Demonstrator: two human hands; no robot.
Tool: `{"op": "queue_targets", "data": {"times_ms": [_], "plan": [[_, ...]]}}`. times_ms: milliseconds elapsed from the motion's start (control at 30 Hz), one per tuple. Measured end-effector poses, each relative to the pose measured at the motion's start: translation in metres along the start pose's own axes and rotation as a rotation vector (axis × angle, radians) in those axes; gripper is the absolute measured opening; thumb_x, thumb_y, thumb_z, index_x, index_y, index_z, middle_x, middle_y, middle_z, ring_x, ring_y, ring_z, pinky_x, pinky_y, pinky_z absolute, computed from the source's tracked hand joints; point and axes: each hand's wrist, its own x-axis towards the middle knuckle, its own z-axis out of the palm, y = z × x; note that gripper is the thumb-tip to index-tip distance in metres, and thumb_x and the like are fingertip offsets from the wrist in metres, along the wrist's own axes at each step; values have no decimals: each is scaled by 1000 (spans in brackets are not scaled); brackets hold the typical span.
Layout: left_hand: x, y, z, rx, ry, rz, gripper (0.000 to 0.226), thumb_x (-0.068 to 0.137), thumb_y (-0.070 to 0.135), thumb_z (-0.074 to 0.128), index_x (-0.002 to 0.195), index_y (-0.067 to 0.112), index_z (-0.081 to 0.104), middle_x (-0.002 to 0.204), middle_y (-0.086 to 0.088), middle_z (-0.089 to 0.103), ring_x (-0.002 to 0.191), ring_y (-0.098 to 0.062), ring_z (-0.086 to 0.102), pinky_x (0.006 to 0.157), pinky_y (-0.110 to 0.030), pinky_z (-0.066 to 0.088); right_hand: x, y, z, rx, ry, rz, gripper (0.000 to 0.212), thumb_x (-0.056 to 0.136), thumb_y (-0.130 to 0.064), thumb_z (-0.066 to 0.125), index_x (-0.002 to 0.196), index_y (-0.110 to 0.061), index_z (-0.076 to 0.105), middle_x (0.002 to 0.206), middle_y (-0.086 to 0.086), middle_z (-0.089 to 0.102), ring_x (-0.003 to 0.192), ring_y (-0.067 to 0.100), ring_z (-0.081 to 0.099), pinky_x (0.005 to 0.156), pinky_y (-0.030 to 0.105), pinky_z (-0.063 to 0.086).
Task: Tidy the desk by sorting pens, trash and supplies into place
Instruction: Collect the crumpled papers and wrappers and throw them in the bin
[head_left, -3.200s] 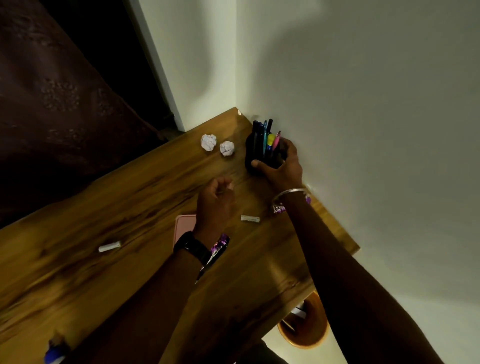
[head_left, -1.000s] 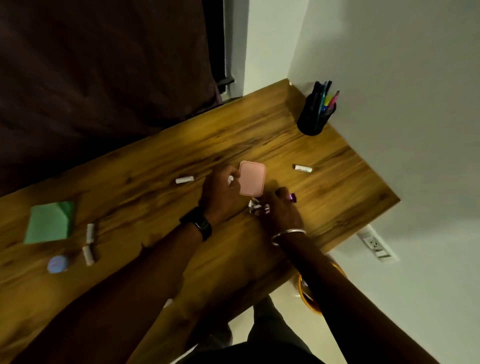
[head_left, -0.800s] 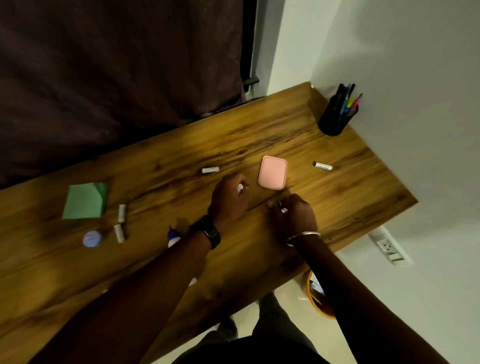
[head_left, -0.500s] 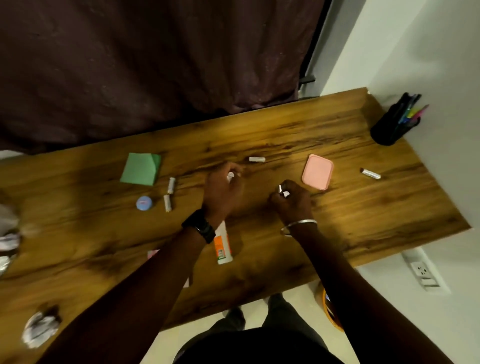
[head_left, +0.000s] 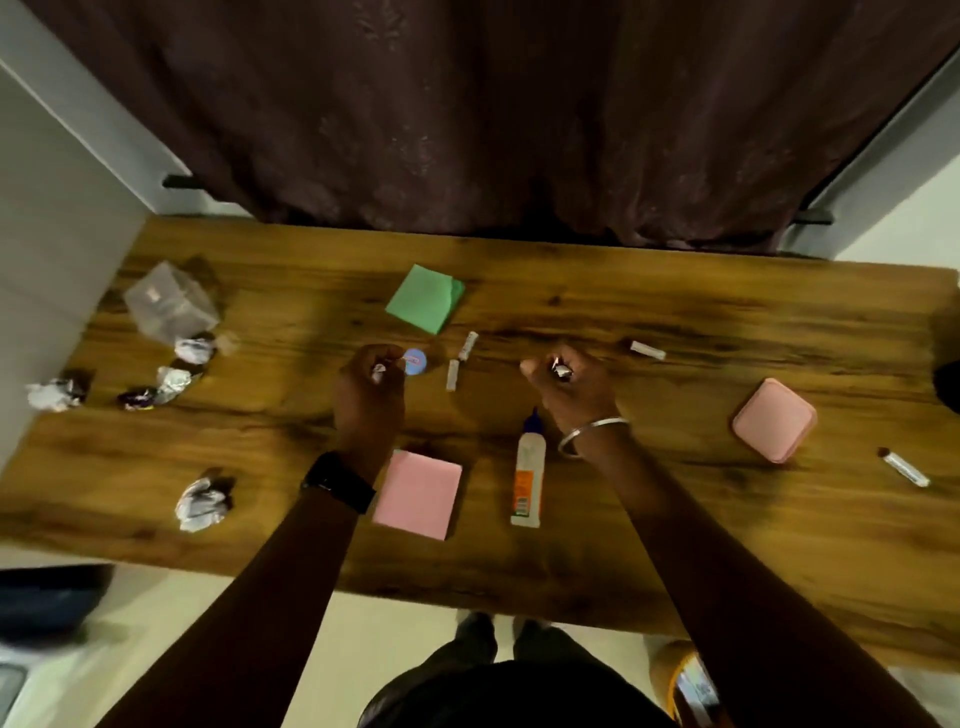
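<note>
Both fists (head_left: 370, 384) shifted leftward; right fingers (head_left: 545, 366) pinch wrapper (head_left: 560, 370).

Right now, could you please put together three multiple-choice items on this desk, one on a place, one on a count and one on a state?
1. Where does the glue bottle lie?
A. between the pink sticky pad and the right forearm
B. on the green paper
C. beside the clear box

2. How many pink things lie on the desk?
A. one
B. two
C. four

3. What state is the left hand in?
A. flat on the wood
B. fingers closed on a small crumpled scrap
C. open, holding nothing

Key: 1 A, the bottle lies right of the pad, left of that forearm; 2 B, the pad and the pink case; 3 B, a pale scrap shows in the curled fingers.
</note>
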Motion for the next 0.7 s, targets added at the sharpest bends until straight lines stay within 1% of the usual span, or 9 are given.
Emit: {"op": "queue_targets", "data": {"times_ms": [67, 133, 233, 300, 367, 500, 600, 667, 700], "plan": [[-5, -3, -9, 34, 33, -32, 13, 98, 21, 63, 106, 17, 72, 88, -5, 71, 79, -26, 67, 65, -37, 52, 7, -4, 9, -60, 8, 16, 52, 77, -73, 63, 73, -22, 56, 64, -1, 55, 61, 14, 49, 58, 33, 42], [-11, 0, -17, 76, 91, -40, 11, 99, 21, 67, 104, 13, 73, 83, -3, 70, 72, -20, 62, 64, -35, 50, 13, -9, 16, -74, -1, 34, 66, 76, -84, 54, 71, -18, 58, 65, 9, 58, 62, 18, 53, 60, 42, 46], [-16, 5, -30, 126, 183, -29, 22, 99, 32, 69, 96, 11, 73, 81, -5, 71, 72, -18, 61, 66, -36, 48, 20, -20, 26, 24, -18, 30, 56, 79, -81, 54, 53, -32, 59, 55, -10, 54, 60, 12, 52, 63, 38, 44], [-18, 4, -37, 169, 230, -31, 29, 101, 36, 66, 88, 10, 70, 74, -6, 68, 69, -24, 61, 63, -41, 48, 22, -26, 33, 69, -34, 71, 62, 83, -77, 53, 43, -29, 51, 47, -11, 47, 51, 12, 47, 60, 32, 39], [-21, 3, -42, 160, 251, -42, 38, 103, 42, 61, 84, 11, 67, 66, -5, 63, 61, -26, 59, 57, -47, 49, 26, -30, 40, 79, -49, 82, 66, 86, -73, 48, 43, -23, 48, 43, -7, 44, 46, 18, 44, 58, 35, 37], [-26, -4, -49, 101, 264, -37, 47, 104, 52, 47, 80, 15, 61, 64, -8, 62, 56, -30, 59, 53, -53, 51, 38, -28, 57, -29, -96, 4, 49, 95, -54, 44, 61, -23, 60, 51, -10, 54, 51, 15, 50, 59, 31, 41], [-30, -6, -57, 81, 262, -84, 40, 106, 43, 46, 84, 14, 62, 63, -6, 61, 55, -25, 58, 52, -50, 50, 37, -34, 77, -55, -153, -62, 27, 92, -34, 48, 86, -23, 72, 67, -15, 64, 61, 7, 54, 61, 27, 45], [-29, -9, -69, 75, 269, -134, 29, 109, 34, 49, 96, 14, 65, 63, -4, 63, 52, -20, 61, 49, -42, 49, 34, -43, 95, -81, -187, -116, 23, 91, -17, 51, 96, -20, 73, 81, -4, 70, 66, 9, 59, 64, 29, 50], [-28, -13, -77, 77, 284, -158, 21, 108, 27, 51, 103, 13, 66, 63, 0, 62, 49, -9, 60, 47, -34, 47, 33, -48, 105, -86, -204, -127, 23, 92, -11, 52, 97, -19, 73, 83, -1, 71, 64, 10, 60, 62, 28, 51]]}}
